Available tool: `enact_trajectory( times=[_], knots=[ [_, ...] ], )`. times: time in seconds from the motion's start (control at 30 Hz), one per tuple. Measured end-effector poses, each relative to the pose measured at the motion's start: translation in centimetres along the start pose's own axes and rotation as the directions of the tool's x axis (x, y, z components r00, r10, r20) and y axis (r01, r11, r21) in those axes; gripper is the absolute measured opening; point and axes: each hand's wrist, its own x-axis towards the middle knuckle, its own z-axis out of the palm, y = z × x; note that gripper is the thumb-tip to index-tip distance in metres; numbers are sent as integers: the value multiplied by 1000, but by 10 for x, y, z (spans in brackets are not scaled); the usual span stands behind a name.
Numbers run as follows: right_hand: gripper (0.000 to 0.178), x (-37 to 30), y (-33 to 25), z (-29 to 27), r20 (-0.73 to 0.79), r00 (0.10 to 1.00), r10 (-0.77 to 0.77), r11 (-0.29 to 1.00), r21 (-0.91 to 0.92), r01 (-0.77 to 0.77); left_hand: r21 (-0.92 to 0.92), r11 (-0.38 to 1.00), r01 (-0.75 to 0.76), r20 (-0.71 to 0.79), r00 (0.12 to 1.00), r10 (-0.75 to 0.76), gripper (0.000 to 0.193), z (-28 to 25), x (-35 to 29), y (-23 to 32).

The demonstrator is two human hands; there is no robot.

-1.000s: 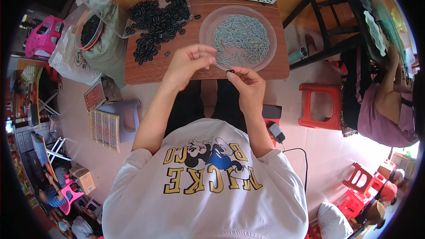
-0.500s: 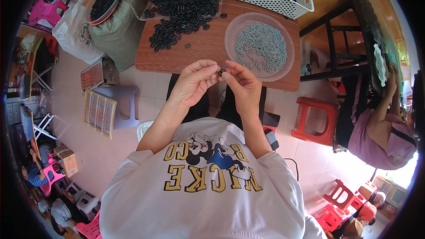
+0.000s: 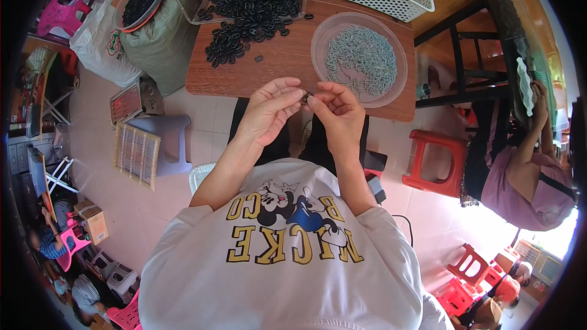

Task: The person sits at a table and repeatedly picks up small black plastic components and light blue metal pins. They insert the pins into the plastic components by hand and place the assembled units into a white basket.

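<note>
we pinch one small dark piece point(image 3: 306, 97) in left hand point(image 3: 268, 112) and right hand point(image 3: 339, 113) together, piece at near edge of brown wood-grain table point(image 3: 284, 64), bluish-silver metal screws point(image 3: 365, 55) in round translucent plastic tub point(image 3: 318, 55) beyond right hand, black oval plastic links point(image 3: 247, 27) heaped farther left

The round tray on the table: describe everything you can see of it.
The round tray looks like clear, faintly pinkish plastic, with a raised rim and an open top. It lies flat on the brown wood-look table, near its right edge. Small, silvery-blue, screw-like pieces cover much of its bottom, with a bare patch toward the near left. In view, the right hand overlaps its near-left rim; whether they touch cannot be told.
</note>
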Motion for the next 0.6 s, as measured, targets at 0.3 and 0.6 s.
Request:
enact_trajectory(
  times=[0.3, 0.6],
  knots=[
    [27, 0, 5, -3, -4, 1000, -15, 1000, 16, 15, -112, 993, 37, 12, 999, -36, 21, -3, 1, -8],
    [22, -5, 4, 0, -38, 999, -16, 1000, -15, 16, 76, 988, -138, 28, 990, 136, 20, 4, -4, -10]
  ],
)
